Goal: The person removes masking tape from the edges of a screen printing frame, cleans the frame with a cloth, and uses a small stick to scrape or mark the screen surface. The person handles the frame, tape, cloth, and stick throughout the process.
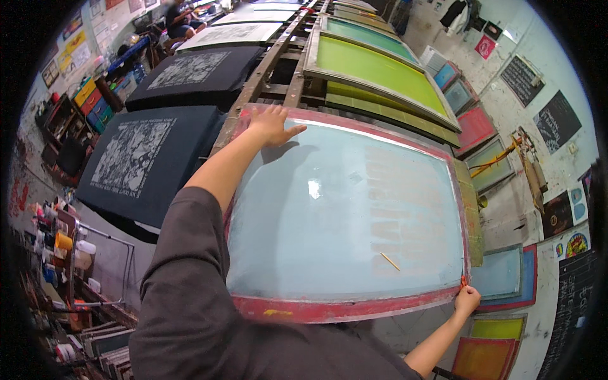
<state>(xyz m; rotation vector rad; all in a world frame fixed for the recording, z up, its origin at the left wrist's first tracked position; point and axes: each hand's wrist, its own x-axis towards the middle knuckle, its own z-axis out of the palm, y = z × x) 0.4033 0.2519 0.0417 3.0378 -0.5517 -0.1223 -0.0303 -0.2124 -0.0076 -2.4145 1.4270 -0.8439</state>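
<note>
A large printing screen (304,234) with pale blue mesh and a red-edged frame lies tilted in front of me. Faint block shapes show on the right part of its mesh. My left hand (272,126) rests on the far left corner of the frame, fingers spread and thumb stretched out over the mesh. At the near right corner, my right hand (467,300) is closed on a small orange-red object (463,280) against the frame's edge; its kind is too small to tell. A thin yellowish stick (390,261) lies on the mesh.
Dark printed shirts (152,158) lie on boards to the left, along a metal rail (269,63). Beyond my screen is a lime-green screen (380,69). More screens (497,278) lean against the right wall. A person (180,19) sits at the far left. A cluttered rack (73,253) stands at left.
</note>
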